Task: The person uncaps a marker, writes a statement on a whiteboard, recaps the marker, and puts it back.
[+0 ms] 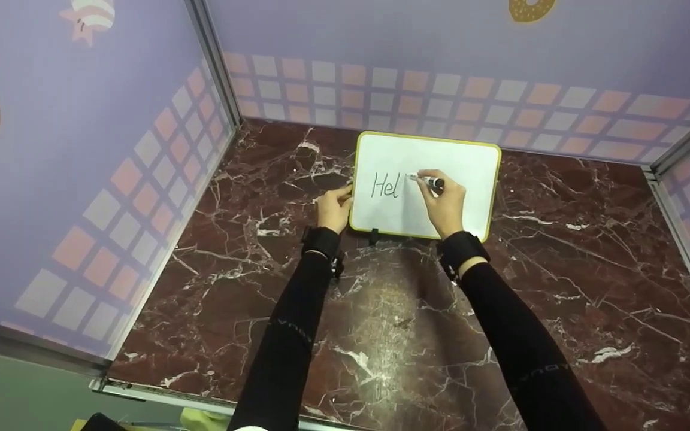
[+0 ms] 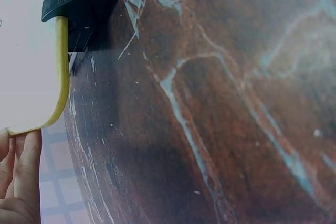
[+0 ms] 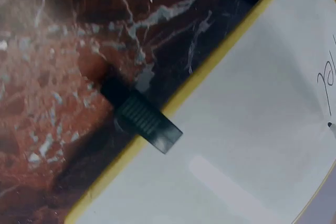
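A small whiteboard [image 1: 393, 157] with a yellow frame stands tilted back near the rear wall, with "Hel" written on it in thin dark strokes. At its left edge, my left hand [image 1: 333, 209] holds the frame, thumb and fingers at the rim. In the left wrist view the fingers [image 2: 27, 169] meet the yellow corner. My right hand [image 1: 445, 200] pinches a white marker [image 1: 436, 182] with a black end, its tip close to the board just right of the "l". Only the marker's dark tip [image 3: 330, 125] shows in the right wrist view; the right hand is out of that picture.
Black clip feet [image 2: 71, 3] support the board's lower edge; another clip [image 3: 149, 121] appears in the right wrist view. Underneath is a dark red marbled tabletop [image 1: 560, 251], bounded by a patterned left wall [image 1: 81, 155] and back wall [image 1: 417, 36].
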The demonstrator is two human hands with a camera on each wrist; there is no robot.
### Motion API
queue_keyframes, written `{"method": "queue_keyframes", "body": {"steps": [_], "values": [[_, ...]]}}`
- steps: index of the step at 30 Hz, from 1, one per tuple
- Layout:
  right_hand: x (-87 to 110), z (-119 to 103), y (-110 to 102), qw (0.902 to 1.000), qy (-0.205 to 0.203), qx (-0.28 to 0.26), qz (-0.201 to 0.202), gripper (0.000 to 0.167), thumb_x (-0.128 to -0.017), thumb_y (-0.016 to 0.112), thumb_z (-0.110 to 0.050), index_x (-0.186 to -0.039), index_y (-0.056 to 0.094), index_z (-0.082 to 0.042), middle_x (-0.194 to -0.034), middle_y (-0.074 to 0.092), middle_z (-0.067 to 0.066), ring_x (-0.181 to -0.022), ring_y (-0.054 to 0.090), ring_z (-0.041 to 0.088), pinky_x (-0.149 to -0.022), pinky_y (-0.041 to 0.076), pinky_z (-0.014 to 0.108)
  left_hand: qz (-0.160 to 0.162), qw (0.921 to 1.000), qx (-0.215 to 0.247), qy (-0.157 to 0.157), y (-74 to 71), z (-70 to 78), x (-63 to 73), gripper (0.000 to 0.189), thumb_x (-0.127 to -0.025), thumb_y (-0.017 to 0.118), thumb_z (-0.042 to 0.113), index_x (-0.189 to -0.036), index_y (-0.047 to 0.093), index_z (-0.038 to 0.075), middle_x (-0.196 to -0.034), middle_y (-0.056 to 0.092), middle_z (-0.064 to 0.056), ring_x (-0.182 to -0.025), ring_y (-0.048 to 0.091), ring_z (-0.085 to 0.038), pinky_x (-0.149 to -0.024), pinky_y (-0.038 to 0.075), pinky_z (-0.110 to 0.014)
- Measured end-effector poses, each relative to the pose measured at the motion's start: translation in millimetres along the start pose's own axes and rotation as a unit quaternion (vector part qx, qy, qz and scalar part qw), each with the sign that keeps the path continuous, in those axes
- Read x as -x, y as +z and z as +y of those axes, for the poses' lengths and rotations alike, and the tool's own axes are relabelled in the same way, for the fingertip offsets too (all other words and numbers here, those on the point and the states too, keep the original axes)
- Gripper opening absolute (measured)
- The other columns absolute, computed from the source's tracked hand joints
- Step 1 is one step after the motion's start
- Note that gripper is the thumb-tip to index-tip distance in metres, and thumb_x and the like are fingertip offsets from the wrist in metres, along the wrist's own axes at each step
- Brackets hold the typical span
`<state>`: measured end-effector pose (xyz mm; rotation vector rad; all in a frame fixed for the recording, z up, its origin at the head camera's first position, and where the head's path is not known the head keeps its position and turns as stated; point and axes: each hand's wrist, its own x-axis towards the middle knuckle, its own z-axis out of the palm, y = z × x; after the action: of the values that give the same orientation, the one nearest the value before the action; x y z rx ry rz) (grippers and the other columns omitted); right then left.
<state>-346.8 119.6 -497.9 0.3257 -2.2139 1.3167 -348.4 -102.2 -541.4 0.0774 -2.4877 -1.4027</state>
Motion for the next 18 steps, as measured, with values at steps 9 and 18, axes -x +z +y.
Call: {"method": "queue_keyframes", "body": {"steps": [9, 18], "values": [[1.9, 4, -3, 0.9996, -0.002, 0.009, -0.028, 0.012, -0.091, 0.07, -0.008, -0.1, 0.075, -0.001, -0.101, 0.075, 0.018, -0.098, 0.073, 0.032, -0.09, 0.057, 0.043, -0.009, 0.9999, 0.006, -0.01, 0.5, -1.7, -1.1, 0.033, -0.09, 0.068, 0.003, -0.124, 0.069, 0.004, -0.105, 0.075, -0.017, -0.096, 0.072, -0.028, -0.087, 0.056, -0.035], [13.3, 4, -8, 0.9966, 0.014, 0.011, -0.081, 0.01, -0.09, 0.071, -0.007, -0.096, 0.075, 0.0, -0.099, 0.075, 0.019, -0.095, 0.073, 0.032, -0.088, 0.058, 0.044, 0.005, 0.9999, 0.013, 0.005, 3.0, -3.7, -2.1, 0.032, -0.089, 0.068, -0.001, -0.121, 0.069, 0.0, -0.101, 0.075, -0.019, -0.091, 0.073, -0.03, -0.086, 0.057, -0.035]]}}
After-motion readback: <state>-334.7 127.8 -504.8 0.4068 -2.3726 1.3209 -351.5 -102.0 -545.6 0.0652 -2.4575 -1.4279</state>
